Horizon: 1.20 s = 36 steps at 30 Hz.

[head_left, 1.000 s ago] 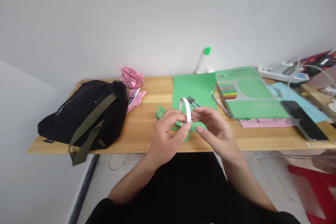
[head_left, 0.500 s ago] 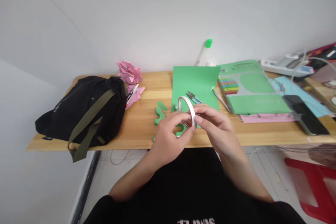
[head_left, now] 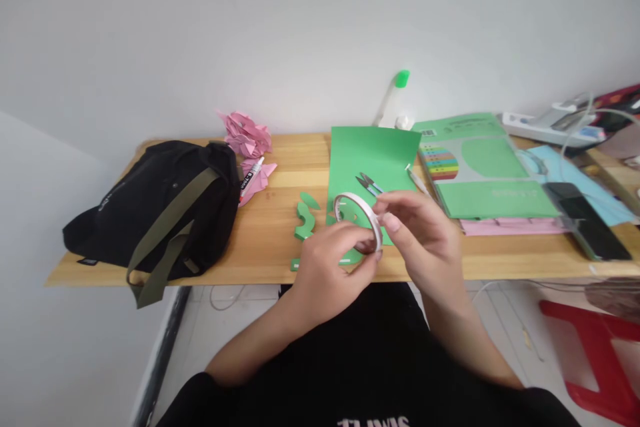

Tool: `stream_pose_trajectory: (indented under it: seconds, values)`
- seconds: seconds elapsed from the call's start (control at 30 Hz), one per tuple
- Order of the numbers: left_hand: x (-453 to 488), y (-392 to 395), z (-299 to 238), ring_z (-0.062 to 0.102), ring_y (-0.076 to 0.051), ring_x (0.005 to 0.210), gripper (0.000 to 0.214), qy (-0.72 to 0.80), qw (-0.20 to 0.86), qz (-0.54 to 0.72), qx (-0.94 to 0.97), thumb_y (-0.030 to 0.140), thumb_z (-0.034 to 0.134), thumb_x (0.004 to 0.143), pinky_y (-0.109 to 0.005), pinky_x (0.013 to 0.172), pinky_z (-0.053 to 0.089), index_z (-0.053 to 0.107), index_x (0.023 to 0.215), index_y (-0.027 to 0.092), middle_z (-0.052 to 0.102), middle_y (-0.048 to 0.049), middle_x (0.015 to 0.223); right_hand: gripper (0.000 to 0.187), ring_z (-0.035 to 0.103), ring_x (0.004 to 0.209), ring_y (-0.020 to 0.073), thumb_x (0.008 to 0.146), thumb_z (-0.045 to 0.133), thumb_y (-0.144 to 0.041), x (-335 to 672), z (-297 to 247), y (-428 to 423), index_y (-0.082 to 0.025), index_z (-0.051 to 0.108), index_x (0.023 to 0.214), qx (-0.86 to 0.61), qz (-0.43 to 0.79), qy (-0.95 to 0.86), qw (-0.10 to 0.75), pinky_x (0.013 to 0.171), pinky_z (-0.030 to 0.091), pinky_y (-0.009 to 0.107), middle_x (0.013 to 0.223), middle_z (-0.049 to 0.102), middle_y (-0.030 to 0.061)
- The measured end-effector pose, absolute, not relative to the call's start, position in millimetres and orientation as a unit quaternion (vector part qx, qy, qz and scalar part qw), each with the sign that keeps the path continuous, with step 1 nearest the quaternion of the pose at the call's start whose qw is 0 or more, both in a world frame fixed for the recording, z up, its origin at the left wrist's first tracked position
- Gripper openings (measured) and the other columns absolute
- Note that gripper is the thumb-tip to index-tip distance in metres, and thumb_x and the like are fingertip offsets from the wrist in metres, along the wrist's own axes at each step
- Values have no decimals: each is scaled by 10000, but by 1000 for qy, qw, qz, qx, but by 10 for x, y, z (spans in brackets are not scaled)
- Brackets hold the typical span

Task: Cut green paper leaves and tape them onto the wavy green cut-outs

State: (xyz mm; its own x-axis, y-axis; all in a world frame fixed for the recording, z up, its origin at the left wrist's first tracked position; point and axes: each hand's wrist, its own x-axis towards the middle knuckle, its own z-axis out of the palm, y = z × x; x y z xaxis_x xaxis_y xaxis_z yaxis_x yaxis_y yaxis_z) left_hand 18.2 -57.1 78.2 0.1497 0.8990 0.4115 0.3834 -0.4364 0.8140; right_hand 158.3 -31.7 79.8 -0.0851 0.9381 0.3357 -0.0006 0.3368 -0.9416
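My left hand (head_left: 327, 270) grips a narrow white roll of tape (head_left: 371, 211) by its lower rim, the thumb outside and the fingers reaching into the ring. At the roll's right edge, the thumb and forefinger of my right hand (head_left: 427, 237) pinch what looks like the tape's loose end; its other fingers are curled. Under the roll lies a sheet of green paper (head_left: 345, 160) with its far edge bent up. Small dark-bladed snips (head_left: 369, 184) rest on it, partly hidden by my right hand. Cut green paper pieces (head_left: 304, 220) lie left of my hands.
On the left sits a black bag (head_left: 170, 207) beside crumpled pink paper (head_left: 246, 135) and a glue tube (head_left: 251, 180). To the right are a green paper pack (head_left: 493, 160), a white pen (head_left: 419, 180), a phone (head_left: 585, 220) and a power strip (head_left: 550, 130). A red stool (head_left: 583, 353) stands below.
The roll has turned to show more of its ring and shifted slightly right. My right hand has drawn a little away from my left, its thumb now at the roll's upper right edge.
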Motion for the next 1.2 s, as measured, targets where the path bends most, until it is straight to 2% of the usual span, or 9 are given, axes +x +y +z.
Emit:
stream_pose_trajectory:
  seconds: [0.23, 0.4, 0.53, 0.67, 0.73, 0.83, 1.0, 1.1, 1.2]
  values:
    - [194, -531, 670, 645, -210, 740, 62, 468, 236, 457, 719, 229, 609, 845, -344, 681, 496, 664, 872, 238, 704, -42, 782, 159, 650, 791, 155, 882, 580, -388, 1543, 730, -278, -283, 690, 930, -383, 529, -546, 525, 697, 555, 292, 868, 694, 12]
    - [184, -505, 641, 634, -219, 725, 70, 487, 271, 494, 667, 228, 667, 799, -356, 688, 480, 689, 853, 266, 699, -30, 764, 232, 666, 892, 166, 816, 674, -263, 1546, 691, -277, -271, 657, 1047, -341, 585, -536, 504, 793, 565, 321, 958, 710, 23]
    - [174, -537, 628, 655, -198, 749, 101, 480, 274, 486, 677, 215, 647, 822, -329, 696, 491, 682, 908, 256, 715, -26, 807, 247, 667, 878, 162, 818, 662, -222, 1571, 655, -238, -264, 640, 1061, -326, 610, -525, 497, 778, 573, 334, 956, 711, 26]
    - [43, -545, 680, 624, -166, 685, 91, 504, 143, 488, 698, 190, 659, 809, -294, 675, 466, 693, 870, 248, 697, -13, 737, 236, 639, 764, 136, 782, 693, -224, 1618, 664, -168, -250, 659, 1014, -329, 618, -506, 503, 708, 555, 292, 844, 692, 12]
    - [-74, -491, 758, 622, -179, 750, 109, 518, 87, 492, 694, 208, 687, 780, -308, 721, 469, 696, 885, 239, 693, -28, 791, 241, 605, 706, 121, 766, 703, -235, 1647, 691, -137, -239, 669, 1005, -327, 637, -497, 491, 645, 528, 262, 797, 669, 6]
    - [-236, -358, 885, 631, -201, 892, 141, 480, 221, 447, 722, 248, 685, 779, -319, 787, 493, 703, 914, 213, 695, -62, 944, 242, 544, 623, 103, 763, 692, -260, 1675, 717, -99, -236, 671, 1003, -317, 674, -493, 451, 557, 474, 238, 753, 638, -4]
    - [-307, -235, 891, 634, -130, 600, 94, 427, 572, 353, 605, 236, 623, 823, -239, 566, 504, 689, 850, 175, 683, -20, 681, 184, 565, 665, 116, 776, 673, -275, 1677, 689, -46, -229, 659, 954, -337, 652, -531, 425, 600, 481, 258, 776, 636, 3]
    - [-274, -243, 821, 650, -128, 577, 141, 421, 640, 361, 532, 213, 687, 769, -233, 550, 521, 660, 899, 163, 675, -10, 665, 120, 595, 772, 137, 775, 676, -244, 1681, 697, -22, -219, 653, 890, -372, 585, -577, 431, 717, 496, 289, 825, 650, 16]
    - [-243, -254, 781, 634, -111, 511, 292, 400, 673, 353, 512, 180, 730, 725, -217, 510, 517, 614, 992, 169, 637, 34, 614, 113, 594, 806, 153, 779, 669, -250, 1685, 748, 9, -211, 647, 883, -381, 539, -631, 407, 738, 491, 313, 869, 650, 27]
